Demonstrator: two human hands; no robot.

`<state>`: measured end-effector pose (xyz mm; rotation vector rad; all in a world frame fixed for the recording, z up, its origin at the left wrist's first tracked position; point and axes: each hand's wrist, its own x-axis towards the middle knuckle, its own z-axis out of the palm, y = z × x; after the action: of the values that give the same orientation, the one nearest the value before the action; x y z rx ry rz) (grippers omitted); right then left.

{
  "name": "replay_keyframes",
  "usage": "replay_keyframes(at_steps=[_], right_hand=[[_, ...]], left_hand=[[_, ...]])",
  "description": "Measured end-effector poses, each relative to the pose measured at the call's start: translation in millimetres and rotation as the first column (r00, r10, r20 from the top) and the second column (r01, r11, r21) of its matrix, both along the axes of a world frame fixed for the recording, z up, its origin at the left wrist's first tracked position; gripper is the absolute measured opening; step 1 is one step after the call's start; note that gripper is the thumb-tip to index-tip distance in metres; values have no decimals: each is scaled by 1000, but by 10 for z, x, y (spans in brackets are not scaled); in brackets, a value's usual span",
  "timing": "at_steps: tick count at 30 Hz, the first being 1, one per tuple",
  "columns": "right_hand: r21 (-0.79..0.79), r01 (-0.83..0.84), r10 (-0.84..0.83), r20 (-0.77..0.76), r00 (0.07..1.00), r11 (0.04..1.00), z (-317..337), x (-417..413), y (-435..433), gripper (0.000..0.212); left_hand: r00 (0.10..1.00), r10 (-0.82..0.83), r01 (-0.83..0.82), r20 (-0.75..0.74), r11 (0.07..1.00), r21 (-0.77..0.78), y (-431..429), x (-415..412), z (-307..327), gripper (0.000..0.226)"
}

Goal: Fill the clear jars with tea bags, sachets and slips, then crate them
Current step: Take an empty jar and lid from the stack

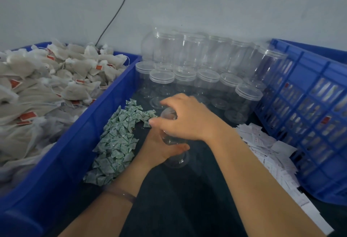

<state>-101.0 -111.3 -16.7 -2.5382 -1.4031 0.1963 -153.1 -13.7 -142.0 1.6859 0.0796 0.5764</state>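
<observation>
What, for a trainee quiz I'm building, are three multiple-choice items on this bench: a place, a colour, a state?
1. Where do the green sachets lie? A in a drawer; B on the table beside the bin; C on a shelf
2. What colour is the bin of tea bags? A red; B grey; C blue
3. The jar at centre is: A gripped from two sides; B lying untouched; C shattered
Answers: B, they are heaped along the bin's wall; C, its walls are blue; A, the left hand grips its body, the right hand its top.
</observation>
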Motion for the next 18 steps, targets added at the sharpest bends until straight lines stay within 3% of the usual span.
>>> replay_keyframes(at_steps=[2, 6, 7, 8, 10, 11, 14, 16, 18], right_hand=[[-115, 122, -103, 155, 982, 986, -70, -33, 27, 78], [-7, -156, 155, -75, 985, 988, 12, -24, -18, 61], [22, -150, 152, -109, 982, 988, 36, -15, -26, 60], [30, -92, 94, -76, 993, 995, 35, 6, -19, 64], [-101, 101, -88, 123, 988, 990, 0, -25, 16, 87], [-159, 147, -120, 168, 979, 976, -38, -27, 38, 87], [-115, -7, 10, 29, 1000, 993, -29, 24, 38, 69], [-97, -87, 81, -56, 995, 992, 17, 83, 5, 75], [-86, -18, 18, -5, 1000, 996, -18, 90, 24, 80]], left_hand=[[1000, -9, 10, 2, 1000, -27, 4, 0, -18, 75], [1000, -8, 8, 4, 1000, 12, 12, 18, 17, 76], [1000, -9, 9, 4, 1000, 10, 12, 14, 9, 75], [1000, -10, 10, -3, 1000, -2, 4, 4, 4, 76], [1000, -18, 17, -12, 999, -32, -2, -13, -5, 81], [1000, -14, 14, -16, 999, -38, -2, -18, -9, 82], [1000, 13, -13, -22, 1000, -7, 5, -20, 9, 73], [1000, 12, -12, -26, 1000, 1, -4, -25, 23, 71], [999, 26, -26, -23, 1000, 0, -17, -32, 22, 73]])
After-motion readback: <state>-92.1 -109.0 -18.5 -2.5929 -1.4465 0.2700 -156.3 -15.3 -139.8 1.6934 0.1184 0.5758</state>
